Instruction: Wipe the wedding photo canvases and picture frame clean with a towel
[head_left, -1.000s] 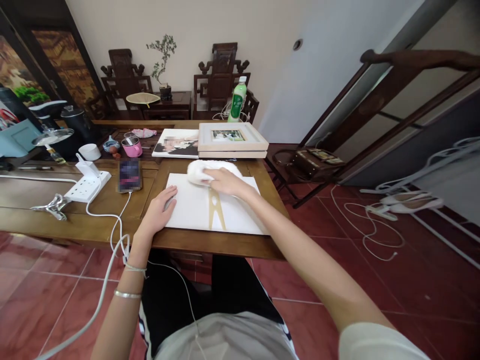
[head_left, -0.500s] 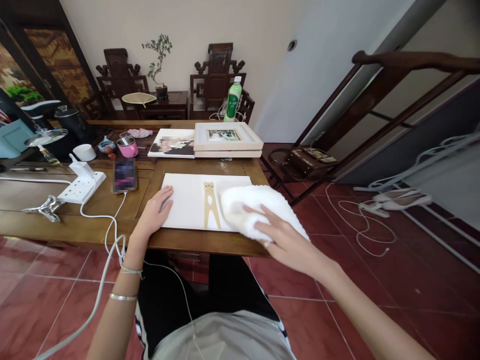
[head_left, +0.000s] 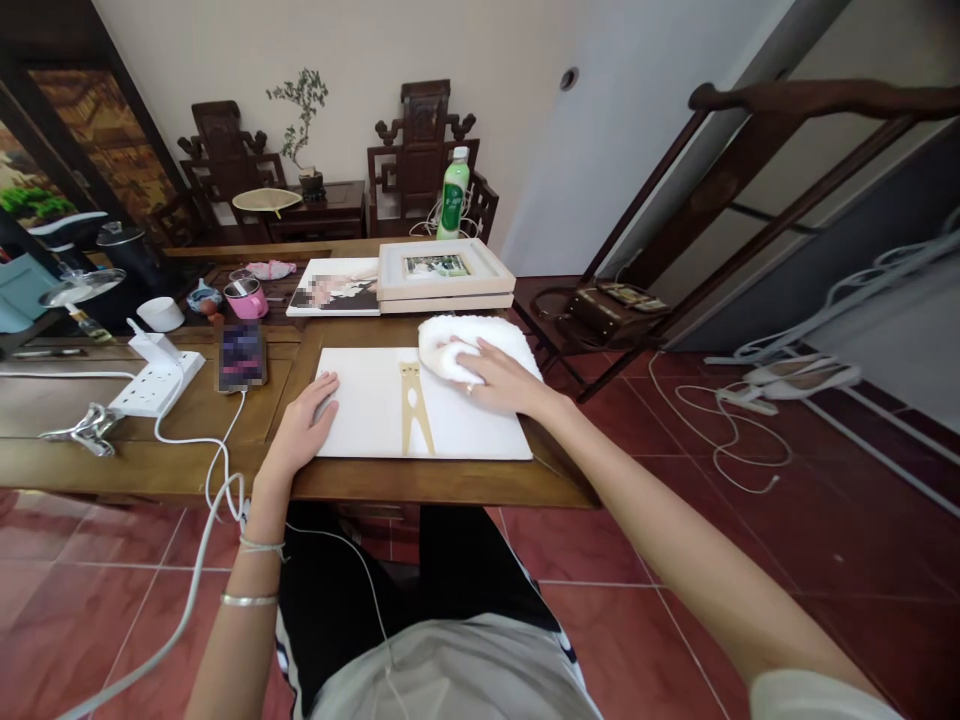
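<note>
Head view, looking down on a white panel [head_left: 360, 400] lying flat on the wooden table [head_left: 450, 482] near its front edge, with a tan two-legged shape [head_left: 412, 400] on its face. At the panel's left edge, flat and ungripping, fingers together and thumb apart, the left hand [head_left: 305, 425]. Well apart from it, curled over a bunched fold of white cloth [head_left: 514, 338], the right hand [head_left: 496, 380]; cannot tell the exact finger placement beneath the fold. Over the panel's far right corner and spilling past it, the loose cloth. Probably a wiping stroke, to judge from the braced left side. To do it well, press lightly and evenly, with the fold gathered under the palm to stop a loose end from dragging. Steady the panel from its edge against sliding. Work right out to the corners in overlapping passes, going gently around the tan shape. Mind the framed pictures [head_left: 491, 285] just behind, and avoid brushing them with the cloth's far edge.
</note>
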